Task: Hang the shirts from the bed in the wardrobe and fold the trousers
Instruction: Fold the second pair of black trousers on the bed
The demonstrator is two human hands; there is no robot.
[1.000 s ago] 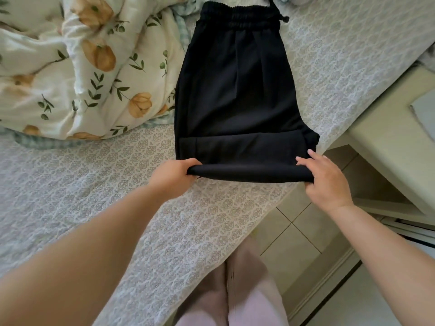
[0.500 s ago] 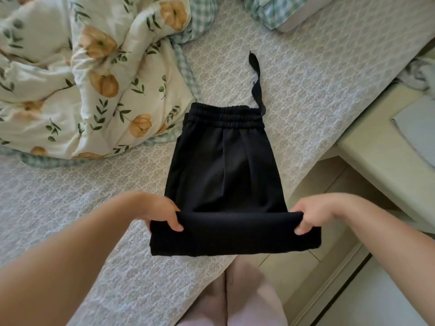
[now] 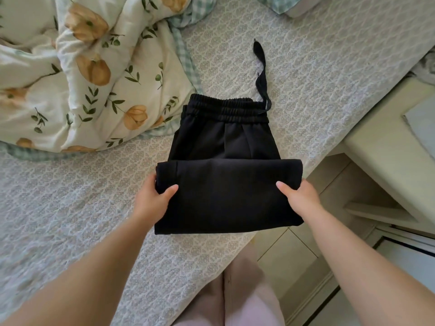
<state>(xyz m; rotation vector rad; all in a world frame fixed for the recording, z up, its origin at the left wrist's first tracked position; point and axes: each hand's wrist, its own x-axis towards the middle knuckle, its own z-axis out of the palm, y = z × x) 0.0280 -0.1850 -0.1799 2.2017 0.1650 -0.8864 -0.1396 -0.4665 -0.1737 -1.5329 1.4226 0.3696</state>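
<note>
At the far left we see a crumpled duvet [image 3: 94, 78] with orange flowers and green leaves. It lies on the bed [image 3: 58, 208], which has a pale quilted cover. The lower right edge of the duvet is just beside the trousers.

Next comes the left hand [image 3: 153, 201]. It grips the left edge of the folded part of the black trousers [image 3: 226, 196], with the thumb on top of the cloth and the other fingers hidden under it. The trousers are on the bed, near its front edge, between the two hands. Their lower part is folded over toward the elastic waistband [image 3: 226, 109], which points away from us and is not covered. Below the trousers, at the bottom edge, we see legs in pink cloth [image 3: 235, 297].

A black drawstring [image 3: 261, 74] goes out from the right end of the waistband and lies on the cover. The right hand [image 3: 299, 198] grips the right edge of the same fold in the same manner, thumb on top.

To the right of the bed there is a tiled floor [image 3: 289, 255] and a pale bedside table [image 3: 386, 142]. A flat grey thing [image 3: 421, 128] lies on its top; we cannot tell what it is. Under the top is an open compartment [image 3: 348, 184], and we cannot tell whether it holds anything
</note>
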